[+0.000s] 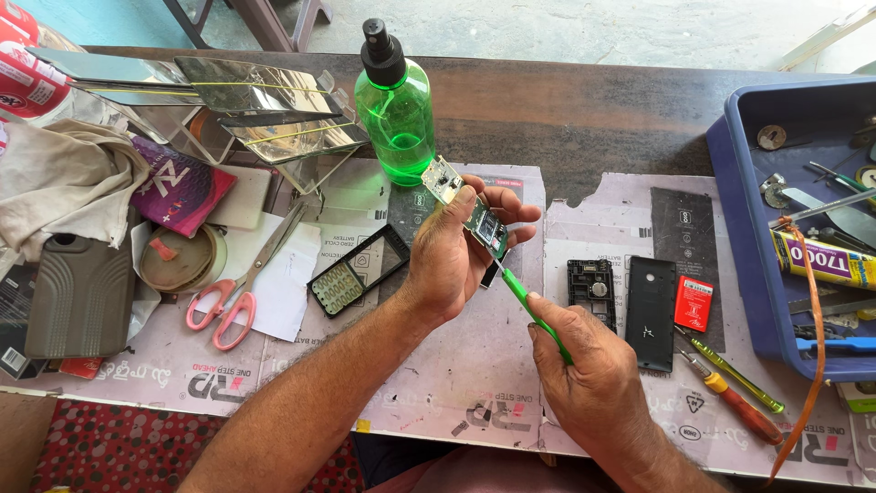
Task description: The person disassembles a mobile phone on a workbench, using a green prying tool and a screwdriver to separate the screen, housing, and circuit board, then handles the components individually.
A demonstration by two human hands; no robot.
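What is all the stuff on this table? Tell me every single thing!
circuit board: 1, green, held up in the left hand
green-handled tool: 1, in the right hand, tip at the board
spray bottle: 1, green, black top, behind the board
scissors: 1, pink handles, left
phone keypad frame: 1, black, centre-left
phone body: 1, black, centre-right
phone back cover: 1, black, beside body
battery: 1, red
screwdrivers: 2, green, orange
tray: 1, blue, right
cloth: 1, beige, left
left hand: 1
right hand: 1
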